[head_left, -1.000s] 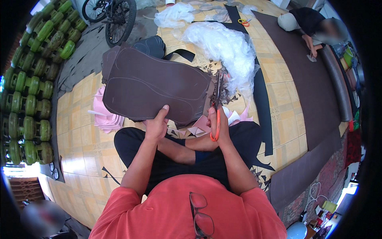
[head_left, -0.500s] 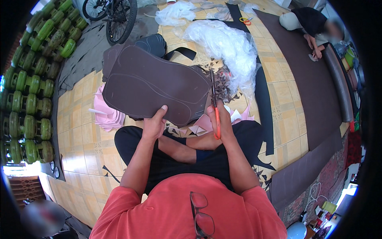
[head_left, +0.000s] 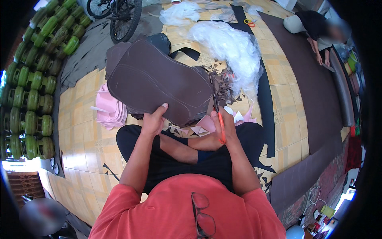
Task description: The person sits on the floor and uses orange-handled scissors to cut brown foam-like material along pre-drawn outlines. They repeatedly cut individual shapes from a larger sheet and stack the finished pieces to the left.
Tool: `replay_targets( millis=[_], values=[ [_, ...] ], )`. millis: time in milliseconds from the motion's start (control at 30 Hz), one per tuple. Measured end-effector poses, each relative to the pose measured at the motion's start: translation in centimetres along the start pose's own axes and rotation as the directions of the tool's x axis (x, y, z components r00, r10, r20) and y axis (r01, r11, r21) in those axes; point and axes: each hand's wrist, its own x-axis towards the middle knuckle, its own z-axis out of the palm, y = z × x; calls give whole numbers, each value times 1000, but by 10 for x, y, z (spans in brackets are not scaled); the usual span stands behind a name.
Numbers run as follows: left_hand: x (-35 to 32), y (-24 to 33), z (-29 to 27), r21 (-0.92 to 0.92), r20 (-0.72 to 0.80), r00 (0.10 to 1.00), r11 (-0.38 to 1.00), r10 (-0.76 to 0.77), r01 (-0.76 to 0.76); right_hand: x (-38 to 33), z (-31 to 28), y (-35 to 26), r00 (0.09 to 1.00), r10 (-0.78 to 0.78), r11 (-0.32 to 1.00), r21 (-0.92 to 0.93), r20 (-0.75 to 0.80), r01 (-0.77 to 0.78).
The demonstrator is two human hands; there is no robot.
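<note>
My left hand (head_left: 153, 121) pinches the near edge of a dark brown curved sheet piece (head_left: 159, 81), thumb on top, fingers hidden beneath. Pale drawn lines and stitch-like marks run over the piece. In my right hand (head_left: 227, 121) is a pair of scissors (head_left: 221, 129) with orange handles. Their dark blades point away from me and lie at the piece's right edge; how far apart the blades are cannot be made out. More brown pieces lie under and behind the held one. Small brown offcuts (head_left: 225, 85) are heaped just beyond the scissors.
Pink sheets (head_left: 109, 107) are stacked at left, with pink scraps (head_left: 207, 123) before my crossed legs. Clear plastic (head_left: 230, 47) lies beyond. Green gas cylinders (head_left: 30, 97) line the left, near a bicycle (head_left: 125, 20). Another person (head_left: 318, 30) crouches by a brown sheet (head_left: 302, 87).
The brown piece has turned slightly clockwise, its right end coming nearer me. My right hand and the scissors have shifted slightly toward me. The other person's hands have moved, holding a flat pale thing.
</note>
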Motion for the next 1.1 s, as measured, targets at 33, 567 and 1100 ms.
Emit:
replay_targets(
  millis=[33, 567, 1100],
  values=[
    [2, 4, 0, 7, 1, 1000, 1000, 7, -7, -2, -2, 4, 999, 23, 999, -32, 38, -21],
    [-3, 14, -33, 308, 32, 941, 899, -338, 312, 9, 9, 15, 994, -78, 994, -83, -78, 72],
    [5, 31, -51, 463, 127, 911, 835, -392, 295, 10, -20, 5, 991, 25, 996, -90, 129, -14]
  ],
)
